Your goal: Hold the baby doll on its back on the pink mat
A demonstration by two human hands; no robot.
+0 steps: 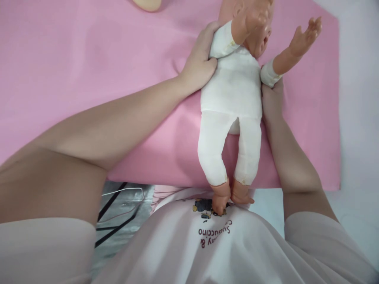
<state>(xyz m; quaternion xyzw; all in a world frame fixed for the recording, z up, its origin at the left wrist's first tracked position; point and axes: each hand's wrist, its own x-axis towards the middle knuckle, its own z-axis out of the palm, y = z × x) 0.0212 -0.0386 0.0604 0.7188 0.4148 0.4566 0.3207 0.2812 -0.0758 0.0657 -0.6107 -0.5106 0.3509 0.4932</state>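
Left hand is cupped against the baby doll at its shoulder, thumb pressed to the white cloth sleeve, other fingers tucked behind the doll and out of sight, so a partly closed hold on that side. Right hand sits on the doll's other flank just below the white cuff; only its back and wrist show, fingers hidden under the torso, so can't tell how far it is closed, though it touches the doll. The doll lies face up between both hands, head toward the far edge and partly cut off by the frame, both plastic arms raised and spread, white soft body and legs running toward the person. Its bare plastic feet hang past the near edge of the pink mat and touch the person's white printed t-shirt. The mat lies on a white counter, which shows to the right and at the near right. A pale rounded object at the mat's far edge is mostly cropped. Black cables lie on a grey floor below, left of the shirt.
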